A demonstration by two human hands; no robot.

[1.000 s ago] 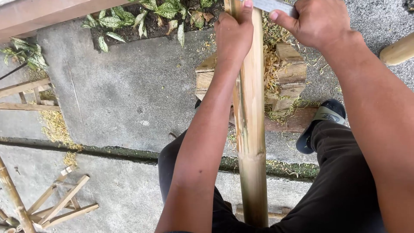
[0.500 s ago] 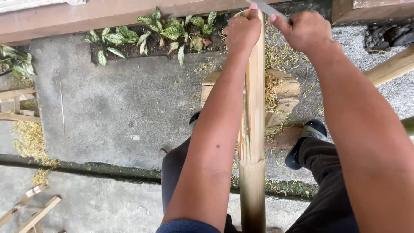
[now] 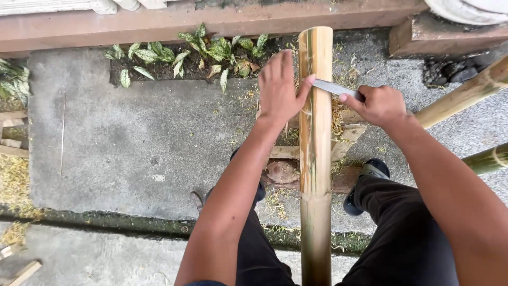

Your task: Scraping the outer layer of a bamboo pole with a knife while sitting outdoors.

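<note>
Head view. A bamboo pole [image 3: 315, 159] stands upright at centre, running from 12 o'clock to 6 o'clock. The left hand [image 3: 280, 90], fingers extended, lies flat against the pole's upper left side, thumb touching it. The right hand [image 3: 380, 105], at 2 o'clock, is closed around the handle of a knife [image 3: 330, 87]; the blade tip meets the pole beside the left thumb. The 2 hands are apart, 1 on each side of the pole. Wood blocks [image 3: 346, 140] lie behind the pole on concrete ground [image 3: 132, 137]; leafy plants [image 3: 211, 50] grow at 11 o'clock.
</note>
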